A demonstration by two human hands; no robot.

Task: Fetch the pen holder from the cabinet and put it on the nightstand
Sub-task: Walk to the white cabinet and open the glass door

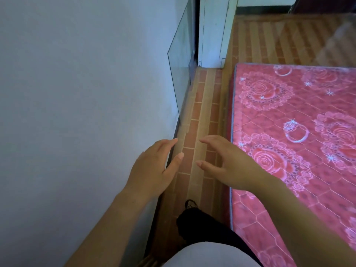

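No pen holder, cabinet or nightstand shows in the head view. My left hand [154,168] is held out in front of me, close to the pale wall, fingers apart and holding nothing. My right hand [227,162] hovers beside it over the floor strip, fingers spread and curled slightly, also holding nothing. The two hands are a short gap apart, thumbs pointing toward each other.
A pale wall [77,93] runs along the left. A glass pane [181,60] leans against it ahead. A narrow strip of brick-patterned floor [200,116] lies between the wall and a bed with a pink rose-patterned mattress [298,141]. A white door frame [213,35] stands at the far end.
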